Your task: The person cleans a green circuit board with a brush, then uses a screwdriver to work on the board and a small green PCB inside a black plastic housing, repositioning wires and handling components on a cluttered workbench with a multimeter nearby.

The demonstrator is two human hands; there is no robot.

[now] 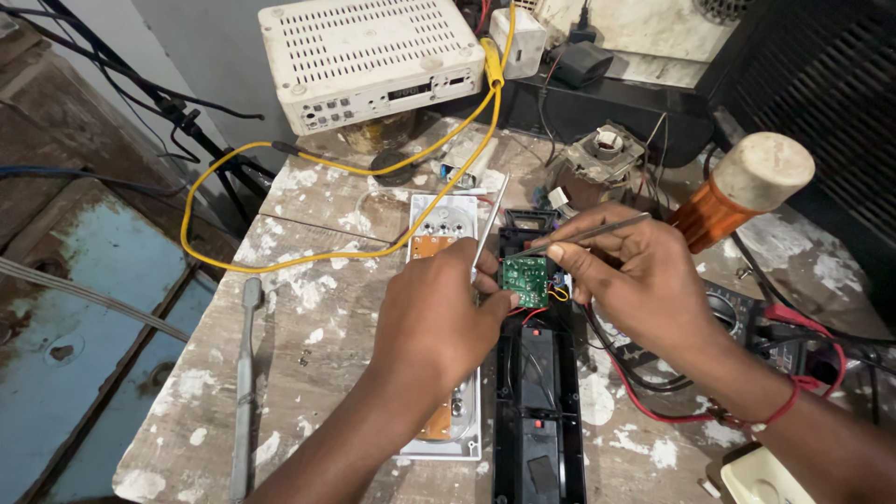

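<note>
My left hand [437, 313] pinches the left edge of a small green circuit board [525, 278] above a long black casing [539, 401]. My right hand [635, 275] grips a thin metal pair of tweezers [583, 231], whose tip points left over the board. Red and yellow wires run from the board down into the black casing. A white open cover [441, 229] with a brown board inside lies just left of the casing, partly hidden under my left wrist.
A white vented box [369, 56] stands at the back with a yellow cable [280, 154] looping over the paint-stained table [317, 336]. A copper coil with a round cap [737, 191] stands at right. A grey metal tool [245, 373] lies at left. Red and black leads trail near the right edge.
</note>
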